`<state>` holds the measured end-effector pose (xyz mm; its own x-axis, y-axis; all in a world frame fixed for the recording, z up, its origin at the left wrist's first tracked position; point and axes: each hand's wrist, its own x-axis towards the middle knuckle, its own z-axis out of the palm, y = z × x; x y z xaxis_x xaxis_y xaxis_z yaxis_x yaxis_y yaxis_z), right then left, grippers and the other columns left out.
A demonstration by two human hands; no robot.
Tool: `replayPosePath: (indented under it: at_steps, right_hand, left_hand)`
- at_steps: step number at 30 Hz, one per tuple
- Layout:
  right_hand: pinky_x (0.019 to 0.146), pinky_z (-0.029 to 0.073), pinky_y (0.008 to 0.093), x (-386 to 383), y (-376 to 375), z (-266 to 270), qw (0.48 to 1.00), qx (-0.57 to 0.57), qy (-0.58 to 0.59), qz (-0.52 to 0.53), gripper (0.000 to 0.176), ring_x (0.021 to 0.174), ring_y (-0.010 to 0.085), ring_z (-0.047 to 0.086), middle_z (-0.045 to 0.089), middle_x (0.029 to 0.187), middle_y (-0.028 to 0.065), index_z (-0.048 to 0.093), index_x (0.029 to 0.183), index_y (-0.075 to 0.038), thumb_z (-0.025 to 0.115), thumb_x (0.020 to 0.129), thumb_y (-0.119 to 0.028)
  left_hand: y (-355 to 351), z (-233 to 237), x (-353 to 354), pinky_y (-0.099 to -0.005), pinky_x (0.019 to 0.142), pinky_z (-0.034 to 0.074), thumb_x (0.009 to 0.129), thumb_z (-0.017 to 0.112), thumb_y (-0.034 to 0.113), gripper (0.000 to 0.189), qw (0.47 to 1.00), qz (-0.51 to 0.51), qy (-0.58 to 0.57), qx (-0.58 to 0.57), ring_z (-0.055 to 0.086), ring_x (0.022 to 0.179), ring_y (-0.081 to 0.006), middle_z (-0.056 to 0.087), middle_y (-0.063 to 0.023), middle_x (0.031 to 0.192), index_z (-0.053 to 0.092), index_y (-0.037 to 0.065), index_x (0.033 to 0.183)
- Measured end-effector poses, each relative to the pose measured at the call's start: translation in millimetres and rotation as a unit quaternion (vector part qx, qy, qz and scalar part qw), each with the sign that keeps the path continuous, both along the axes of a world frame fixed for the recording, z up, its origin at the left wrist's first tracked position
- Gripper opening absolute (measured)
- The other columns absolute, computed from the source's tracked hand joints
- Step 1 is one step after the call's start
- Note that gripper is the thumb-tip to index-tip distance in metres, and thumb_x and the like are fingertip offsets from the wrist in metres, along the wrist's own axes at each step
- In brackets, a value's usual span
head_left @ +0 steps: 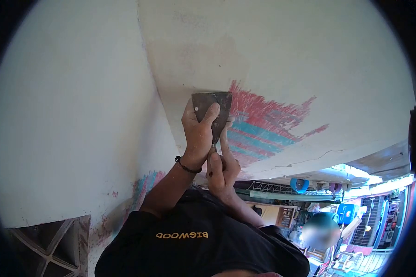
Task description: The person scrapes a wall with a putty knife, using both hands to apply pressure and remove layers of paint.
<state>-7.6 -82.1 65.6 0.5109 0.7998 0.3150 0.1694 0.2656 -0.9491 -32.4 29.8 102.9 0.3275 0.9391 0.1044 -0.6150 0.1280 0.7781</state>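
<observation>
Nearest is the black shirt [208, 249] with its yellow lettering, and both arms reach away from it. The right hand [224, 177] is closed around the narrow handle [213, 150] of a broad putty knife [222, 99], its thumb on the near side. The left hand [200, 137], a dark bracelet [187, 167] at its wrist, clasps the blade, thumb flat on the face and fingers behind. The knife's long axis runs nearly straight out from the chest, handle toward the body and wide edge away, so the right hand is nearer the handle end and the left hand nearer the edge. The edge lies close to the pale wall [309, 60]; whether it touches cannot be told. Just right of the blade spreads a patch of red and blue paint [259, 134]. Farther out, low on the right, is another person [320, 233].
</observation>
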Motion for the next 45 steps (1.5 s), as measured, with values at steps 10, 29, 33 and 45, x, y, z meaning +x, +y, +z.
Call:
replayPosePath:
  at_steps: [10,29,33,45]
  right_hand:
    - [0.048,0.032,0.0202,-2.4,11.1,2.2,0.999,0.035,-0.022,-0.012,0.055,0.052,0.0025,0.038,0.044,0.06,-0.0047,0.03,0.15,0.007,0.038,0.097,-0.003]
    - [0.044,0.042,0.0232,-7.4,16.2,-20.8,0.972,0.043,-0.218,-0.075,0.019,0.053,0.011,0.053,0.051,0.112,0.0396,0.054,0.103,0.019,0.054,0.088,0.008]
    - [0.05,0.031,0.019,-5.6,18.5,-6.4,0.996,0.041,-0.077,-0.031,0.056,0.054,0.0016,0.04,0.049,0.065,-0.0022,0.03,0.148,0.012,0.038,0.094,-0.001]
    - [0.049,0.036,0.0218,2.2,12.2,-1.8,0.984,0.006,-0.174,-0.039,0.051,0.054,0.0049,0.045,0.051,0.073,0.0072,0.034,0.141,0.012,0.044,0.093,-0.002]
  left_hand:
    - [11.7,7.6,2.0,-0.0311,0.06,0.059,0.094,0.065,0.014,0.024,0.999,0.004,0.007,0.035,0.07,0.069,-0.0224,0.066,-0.011,0.085,0.053,0.0,0.11]
    - [15.5,12.5,-6.4,-0.0312,0.063,0.061,0.094,0.06,0.004,0.021,0.998,-0.036,-0.046,0.003,0.071,0.074,-0.0222,0.066,-0.0146,0.097,0.051,-0.002,0.112]
    - [17.2,-1.1,1.4,-0.0312,0.063,0.061,0.094,0.06,0.002,0.021,0.999,0.004,-0.034,0.029,0.071,0.073,-0.0223,0.066,-0.0138,0.097,0.05,-0.003,0.111]
    - [13.3,19.3,-0.9,-0.0307,0.061,0.06,0.094,0.062,0.01,0.023,0.999,-0.016,-0.006,0.031,0.07,0.072,-0.0221,0.066,-0.0136,0.092,0.052,-0.002,0.112]
